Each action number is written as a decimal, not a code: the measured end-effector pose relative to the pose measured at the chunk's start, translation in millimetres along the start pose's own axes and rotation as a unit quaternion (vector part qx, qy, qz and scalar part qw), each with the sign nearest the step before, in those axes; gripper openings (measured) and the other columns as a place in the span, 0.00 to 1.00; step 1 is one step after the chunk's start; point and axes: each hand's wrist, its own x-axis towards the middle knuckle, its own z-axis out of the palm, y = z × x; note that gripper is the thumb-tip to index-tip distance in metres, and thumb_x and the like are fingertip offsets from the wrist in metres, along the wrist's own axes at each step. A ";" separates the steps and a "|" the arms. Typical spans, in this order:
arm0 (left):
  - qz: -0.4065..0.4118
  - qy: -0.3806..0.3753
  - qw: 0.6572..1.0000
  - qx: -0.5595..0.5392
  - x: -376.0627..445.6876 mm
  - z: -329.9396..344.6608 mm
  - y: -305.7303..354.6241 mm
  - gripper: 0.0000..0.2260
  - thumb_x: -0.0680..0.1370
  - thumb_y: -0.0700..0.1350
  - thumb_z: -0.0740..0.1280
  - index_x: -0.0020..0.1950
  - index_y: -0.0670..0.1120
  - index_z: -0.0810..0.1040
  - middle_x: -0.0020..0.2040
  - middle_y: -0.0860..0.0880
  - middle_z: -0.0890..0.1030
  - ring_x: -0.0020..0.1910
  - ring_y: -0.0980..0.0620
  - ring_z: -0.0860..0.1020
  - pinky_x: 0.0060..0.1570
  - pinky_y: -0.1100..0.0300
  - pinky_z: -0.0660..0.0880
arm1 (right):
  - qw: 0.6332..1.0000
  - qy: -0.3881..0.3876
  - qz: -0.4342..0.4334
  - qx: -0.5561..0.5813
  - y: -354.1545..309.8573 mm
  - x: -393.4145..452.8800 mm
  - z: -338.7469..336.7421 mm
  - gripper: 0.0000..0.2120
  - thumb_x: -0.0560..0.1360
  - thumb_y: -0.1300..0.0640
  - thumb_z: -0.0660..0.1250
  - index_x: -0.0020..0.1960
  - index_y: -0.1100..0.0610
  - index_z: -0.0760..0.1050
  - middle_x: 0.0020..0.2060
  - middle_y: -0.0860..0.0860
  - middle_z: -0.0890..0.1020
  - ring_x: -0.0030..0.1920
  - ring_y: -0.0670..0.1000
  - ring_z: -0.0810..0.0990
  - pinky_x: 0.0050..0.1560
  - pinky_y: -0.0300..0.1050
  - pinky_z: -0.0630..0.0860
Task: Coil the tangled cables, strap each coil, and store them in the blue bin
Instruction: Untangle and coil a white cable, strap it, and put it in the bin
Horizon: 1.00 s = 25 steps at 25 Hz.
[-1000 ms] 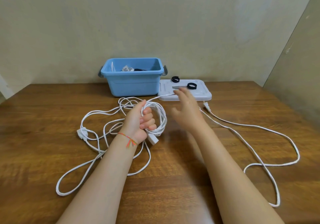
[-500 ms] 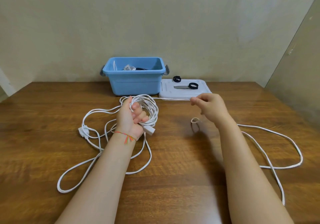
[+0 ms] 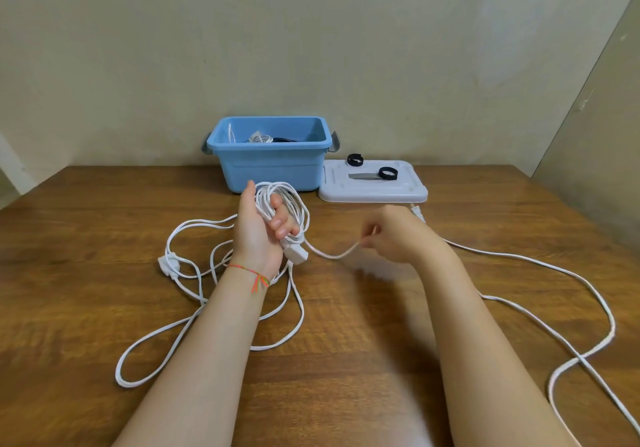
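Left hand [image 3: 261, 228]: raised above the wooden table [image 3: 346, 360], palm toward the camera, fingers curled round a coil of white cable [image 3: 287, 204]; several loops stood gathered in the grasp, and a white plug end [image 3: 297, 253] hung just below the little finger. An orange thread bracelet [image 3: 258, 275] sat on that wrist.

Right hand [image 3: 394, 235]: held low over the table to the right of the coil, thumb and fingertips pinching the same white cable at a point just beside the coil; a short slack run of cable sagged between the two hands.

Loose white cable [image 3: 568, 280]: trailed from the right hand across the right side of the table in wide bends, running off the lower right edge. A small white connector [image 3: 417, 211] lay on the table behind the right hand, near the lid.

Tangled white cable [image 3: 194, 311]: lay on the table left of and below the left forearm in several open loops, with a white connector block [image 3: 169, 264] among them.

Blue bin [image 3: 273, 166]: stood at the back of the table against the wall, open, grey latches at both ends; white and dark cable bundles showed inside, detail unclear.

White lid [image 3: 372, 190]: lay flat, just right of the bin. Two black straps rolled into rings [image 3: 387, 173] rested on it, well apart from both hands.
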 end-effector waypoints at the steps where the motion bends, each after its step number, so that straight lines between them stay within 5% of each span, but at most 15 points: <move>1: 0.012 -0.007 0.999 0.030 -1.5 2.4 1.1 0.24 0.82 0.62 0.53 0.34 0.48 0.70 0.24 0.51 0.62 0.24 0.53 0.59 0.33 0.59 0.64 | 0.998 -0.038 -0.039 0.017 -6.0 -4.9 -3.6 0.02 0.76 0.55 0.71 0.45 0.51 0.82 0.41 0.46 0.80 0.41 0.46 0.77 0.36 0.40 0.70; 4: 0.020 -0.027 0.991 0.126 -1.1 6.9 -2.3 0.21 0.83 0.58 0.51 0.36 0.48 0.70 0.25 0.50 0.62 0.23 0.53 0.60 0.31 0.58 0.65 | 0.979 -0.116 -0.122 0.116 -16.0 -14.1 -10.6 0.06 0.78 0.53 0.69 0.43 0.49 0.83 0.36 0.43 0.79 0.34 0.42 0.74 0.35 0.36 0.69; 7: 0.003 -0.053 0.977 0.205 2.5 4.8 -8.7 0.18 0.83 0.52 0.53 0.37 0.47 0.70 0.25 0.50 0.64 0.22 0.53 0.61 0.29 0.58 0.62 | 0.937 -0.139 -0.171 0.272 -9.6 -14.5 -11.9 0.11 0.81 0.54 0.65 0.41 0.51 0.81 0.31 0.48 0.76 0.30 0.48 0.71 0.33 0.40 0.71; 12: -0.049 -0.112 0.949 0.289 -6.8 10.2 -20.1 0.20 0.84 0.51 0.57 0.35 0.44 0.74 0.26 0.44 0.73 0.23 0.49 0.69 0.25 0.61 0.64 | 0.891 -0.065 -0.171 0.417 -17.7 -10.6 -0.2 0.12 0.83 0.55 0.62 0.43 0.55 0.78 0.28 0.50 0.72 0.28 0.49 0.68 0.33 0.43 0.69; 18: -0.160 -0.216 0.950 0.159 -10.3 12.6 -20.3 0.20 0.84 0.53 0.52 0.36 0.46 0.69 0.23 0.51 0.60 0.20 0.54 0.60 0.31 0.57 0.67 | 0.903 0.087 -0.081 0.413 -24.5 -1.9 8.1 0.14 0.78 0.51 0.70 0.46 0.62 0.80 0.29 0.51 0.76 0.29 0.48 0.72 0.32 0.42 0.72; 22: -0.218 -0.250 0.931 0.154 -13.3 9.7 -17.5 0.19 0.80 0.59 0.60 0.35 0.47 0.69 0.21 0.54 0.58 0.19 0.57 0.57 0.26 0.62 0.61 | 0.917 0.171 -0.059 0.356 -22.6 6.0 14.1 0.17 0.73 0.48 0.75 0.40 0.61 0.75 0.31 0.50 0.74 0.33 0.46 0.70 0.35 0.40 0.69; 25: -0.234 -0.270 0.930 0.092 -13.2 6.9 -15.7 0.18 0.81 0.56 0.59 0.35 0.47 0.68 0.21 0.55 0.60 0.17 0.59 0.58 0.25 0.64 0.58 | 0.916 0.081 -0.060 0.389 -21.2 1.9 11.8 0.19 0.77 0.41 0.67 0.46 0.58 0.77 0.34 0.49 0.76 0.35 0.47 0.72 0.34 0.40 0.68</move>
